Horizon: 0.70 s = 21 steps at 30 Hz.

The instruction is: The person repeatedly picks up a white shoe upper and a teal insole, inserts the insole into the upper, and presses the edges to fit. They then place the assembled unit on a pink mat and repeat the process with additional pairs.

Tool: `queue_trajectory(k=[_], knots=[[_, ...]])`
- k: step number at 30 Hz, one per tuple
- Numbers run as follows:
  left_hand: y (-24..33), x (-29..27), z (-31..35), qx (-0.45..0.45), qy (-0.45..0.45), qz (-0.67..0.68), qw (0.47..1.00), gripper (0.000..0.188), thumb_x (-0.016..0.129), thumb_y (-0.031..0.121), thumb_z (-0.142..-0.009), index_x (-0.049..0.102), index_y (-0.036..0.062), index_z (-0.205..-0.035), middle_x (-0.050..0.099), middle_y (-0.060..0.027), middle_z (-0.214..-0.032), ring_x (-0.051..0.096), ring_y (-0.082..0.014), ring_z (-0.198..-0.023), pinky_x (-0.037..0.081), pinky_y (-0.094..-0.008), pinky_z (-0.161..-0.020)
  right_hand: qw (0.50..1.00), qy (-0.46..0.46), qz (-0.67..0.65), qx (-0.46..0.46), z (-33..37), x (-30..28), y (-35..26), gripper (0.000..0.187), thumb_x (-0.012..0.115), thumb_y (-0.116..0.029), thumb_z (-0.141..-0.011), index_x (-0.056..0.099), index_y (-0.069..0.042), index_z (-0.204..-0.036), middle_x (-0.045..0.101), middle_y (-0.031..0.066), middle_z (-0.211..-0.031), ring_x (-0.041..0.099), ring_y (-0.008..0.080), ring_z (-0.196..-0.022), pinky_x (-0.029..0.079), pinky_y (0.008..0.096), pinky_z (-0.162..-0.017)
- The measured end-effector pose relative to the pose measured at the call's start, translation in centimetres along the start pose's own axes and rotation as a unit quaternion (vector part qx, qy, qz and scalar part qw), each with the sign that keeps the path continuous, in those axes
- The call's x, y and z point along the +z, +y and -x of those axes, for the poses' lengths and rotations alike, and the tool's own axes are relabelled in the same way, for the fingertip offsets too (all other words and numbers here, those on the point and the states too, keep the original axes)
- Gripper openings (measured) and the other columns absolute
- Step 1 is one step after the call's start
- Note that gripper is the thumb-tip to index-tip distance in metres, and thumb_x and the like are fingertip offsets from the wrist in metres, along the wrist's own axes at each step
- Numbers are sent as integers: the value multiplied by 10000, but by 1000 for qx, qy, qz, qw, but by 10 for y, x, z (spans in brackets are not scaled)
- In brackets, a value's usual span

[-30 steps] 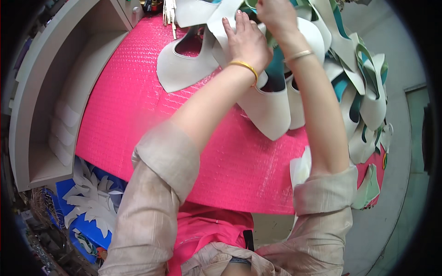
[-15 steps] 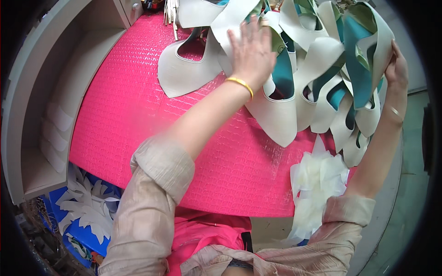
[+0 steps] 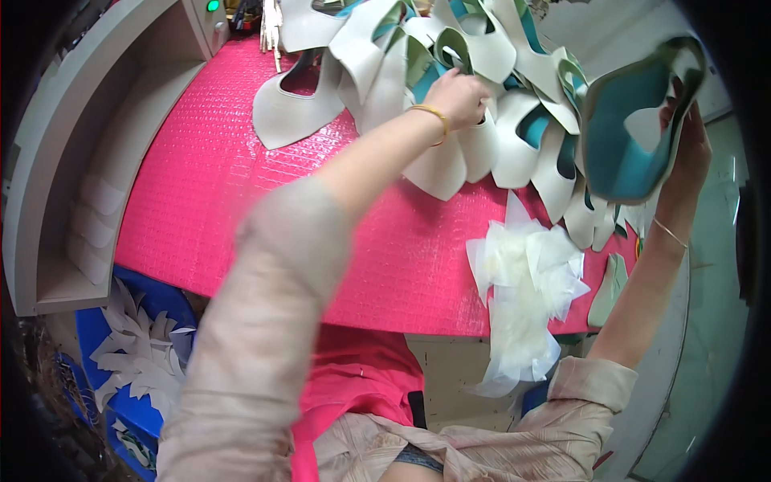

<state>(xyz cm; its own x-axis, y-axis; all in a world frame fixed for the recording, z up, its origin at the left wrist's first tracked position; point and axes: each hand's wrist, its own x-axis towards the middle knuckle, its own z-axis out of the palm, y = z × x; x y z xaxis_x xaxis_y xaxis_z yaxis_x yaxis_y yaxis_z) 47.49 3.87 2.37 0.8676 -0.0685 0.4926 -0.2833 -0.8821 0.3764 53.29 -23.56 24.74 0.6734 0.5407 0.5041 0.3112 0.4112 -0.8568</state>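
Observation:
My right hand is raised at the right, closed on a white shoe upper whose teal lining faces me. The upper hangs in the air with its foot opening showing; some fingertips show at that opening. My left hand, with a yellow bangle at the wrist, reaches into a pile of white shoe uppers. Its fingers are curled in among them, and what they pinch is hidden. Another shoe upper lies on the left side of the pile. Several show teal or green linings.
The table has a glossy pink cover. Thin whitish sheets are heaped at its front right edge. A grey curved shelf borders the left. Below it, a blue bin holds white scraps. A pale green piece lies near my right forearm.
My right hand has lifted its shoe upper away from the pile and turned the lining toward me. My left hand has gone from flat on the pile to curled fingers. The view has shifted.

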Motion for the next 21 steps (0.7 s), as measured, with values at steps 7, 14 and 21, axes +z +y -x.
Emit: queue_trajectory(k=[7, 14, 21], knots=[[53, -39, 119, -287, -236, 787, 492, 815, 338, 625, -816, 353, -39, -1288, 508, -209, -1191, 523, -228, -1080, 431, -324, -892, 964, -216, -11, 155, 140, 122, 86, 238, 547, -94, -807, 560, -18, -1032, 596, 84, -886, 580, 200, -821, 464, 310, -742], [49, -78, 221, -279, -242, 695, 616, 730, 687, 42, -699, 328, -24, -1331, 425, -126, -1315, 457, -157, -1151, 356, -278, -973, 851, -521, 28, 61, 226, 169, 103, 393, 583, -153, -811, 520, -30, -1179, 515, 137, -1183, 392, 276, -1203, 216, 415, -1048], [62, -128, 261, -248, -98, 644, 717, 705, 578, -128, -691, 334, 5, -1339, 395, -104, -1347, 431, -171, -1178, 384, -302, -950, 839, -256, -142, 458, 276, 185, 154, 397, 625, -250, -824, 545, 1, -1121, 603, 34, -977, 560, 97, -858, 461, 238, -729]])
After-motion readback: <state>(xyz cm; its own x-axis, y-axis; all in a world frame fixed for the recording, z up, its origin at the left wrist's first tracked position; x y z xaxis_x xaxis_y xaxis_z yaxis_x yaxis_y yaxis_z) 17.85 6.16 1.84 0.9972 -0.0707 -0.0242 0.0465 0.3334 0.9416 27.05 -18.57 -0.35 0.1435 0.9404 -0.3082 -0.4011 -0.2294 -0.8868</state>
